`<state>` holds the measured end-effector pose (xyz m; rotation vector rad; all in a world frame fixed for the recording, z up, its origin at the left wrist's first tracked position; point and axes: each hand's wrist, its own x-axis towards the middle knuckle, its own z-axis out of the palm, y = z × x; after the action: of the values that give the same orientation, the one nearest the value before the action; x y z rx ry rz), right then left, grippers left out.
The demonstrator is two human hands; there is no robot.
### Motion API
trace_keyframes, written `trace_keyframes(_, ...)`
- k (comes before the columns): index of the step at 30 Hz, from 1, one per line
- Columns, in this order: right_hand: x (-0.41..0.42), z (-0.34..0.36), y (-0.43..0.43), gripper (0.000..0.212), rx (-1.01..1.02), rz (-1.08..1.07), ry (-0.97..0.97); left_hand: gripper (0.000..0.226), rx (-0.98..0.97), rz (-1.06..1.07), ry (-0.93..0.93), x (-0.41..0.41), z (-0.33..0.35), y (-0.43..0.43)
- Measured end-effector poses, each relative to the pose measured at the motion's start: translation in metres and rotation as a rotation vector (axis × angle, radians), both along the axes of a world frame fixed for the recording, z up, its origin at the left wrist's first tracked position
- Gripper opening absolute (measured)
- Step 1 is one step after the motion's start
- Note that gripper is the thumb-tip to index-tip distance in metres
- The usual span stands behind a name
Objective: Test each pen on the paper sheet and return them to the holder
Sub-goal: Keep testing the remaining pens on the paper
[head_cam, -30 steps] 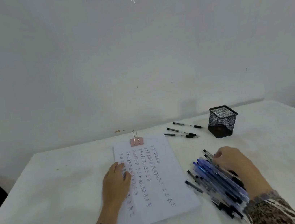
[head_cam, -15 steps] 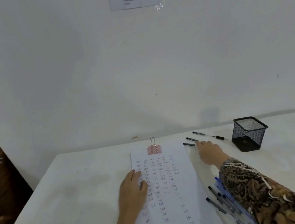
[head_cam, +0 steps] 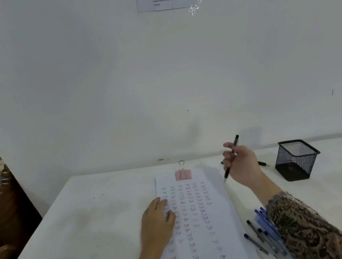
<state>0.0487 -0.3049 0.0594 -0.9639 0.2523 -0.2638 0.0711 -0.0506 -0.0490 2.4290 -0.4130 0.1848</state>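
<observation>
— What's the big picture on the white table [head_cam: 82, 240]?

— The paper sheet [head_cam: 221, 212] lies in the middle, rows of small test words over most of it. Off to its right, well apart, stands the black mesh holder [head_cam: 295, 160], and no pen sticks up out of it that I can see.

— And the pens?

— A pile of pens [head_cam: 266, 234], blue and black, lies just beside the sheet's right edge, partly under her patterned sleeve. So by my reckoning most of the job is still ahead.

— What are the hands doing?

— The left hand [head_cam: 158, 223] lies flat on the sheet's left edge, fingers straight, pinning it. The right hand [head_cam: 244, 168] is the news: a second ago it rested on the pile, then it reached to the loose pens by the sheet's top corner, and now it's up in the air there with its fingers curled round a black pen [head_cam: 234, 144], held slantwise.

— Capped?

— Can't tell from here. Another loose pen [head_cam: 263, 163] still lies behind that hand, toward the holder.

— So next it writes?

— I'd guess so, once the tip comes down on the sheet. The pink binder clip [head_cam: 183, 174] holds the top edge
</observation>
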Motion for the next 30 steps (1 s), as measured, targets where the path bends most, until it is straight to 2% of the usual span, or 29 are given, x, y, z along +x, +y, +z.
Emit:
trace_keyframes(2, -0.008, -0.009, 0.019, 0.04, 0.305, 0.04, -0.103, 0.044, -0.007, -0.002, 0.002, 0.0, 0.0, 0.001)
trace_keyframes(4, -0.014, -0.024, 0.036, 0.053, 0.461, -0.035, -0.138, 0.044, -0.009, -0.011, 0.002, -0.001, 0.001, 0.001)
trace_keyframes(7, -0.022, -0.043, 0.055, 0.045, 0.574, -0.129, -0.11, 0.044, -0.01, -0.014, 0.003, -0.002, 0.002, 0.002)
trace_keyframes(13, -0.027, -0.061, 0.059, 0.034, 0.663, -0.22, -0.126, 0.044, -0.016, -0.007, 0.001, -0.002, 0.002, 0.001)
trace_keyframes(17, -0.022, -0.065, 0.054, 0.026, 0.577, -0.167, -0.076, 0.044, -0.019, -0.004, -0.011, -0.002, 0.002, 0.001)
trace_keyframes(22, -0.021, -0.074, 0.045, 0.064, 0.429, -0.182, -0.013, 0.044, -0.005, -0.007, -0.024, -0.003, 0.003, 0.001)
trace_keyframes(24, -0.023, -0.073, 0.042, 0.053, 0.36, -0.192, -0.008, 0.044, -0.009, -0.007, -0.024, -0.003, 0.003, 0.001)
trace_keyframes(26, -0.024, -0.071, 0.04, 0.021, 0.219, -0.178, -0.019, 0.044, -0.009, -0.006, -0.021, -0.003, 0.003, 0.001)
trace_keyframes(27, -0.023, -0.072, 0.039, 0.018, 0.113, -0.165, -0.016, 0.044, -0.01, -0.005, -0.017, -0.003, 0.003, 0.001)
trace_keyframes(30, -0.021, -0.074, 0.039, 0.028, -0.172, -0.12, -0.002, 0.044, -0.011, 0.001, -0.003, -0.003, 0.003, 0.001)
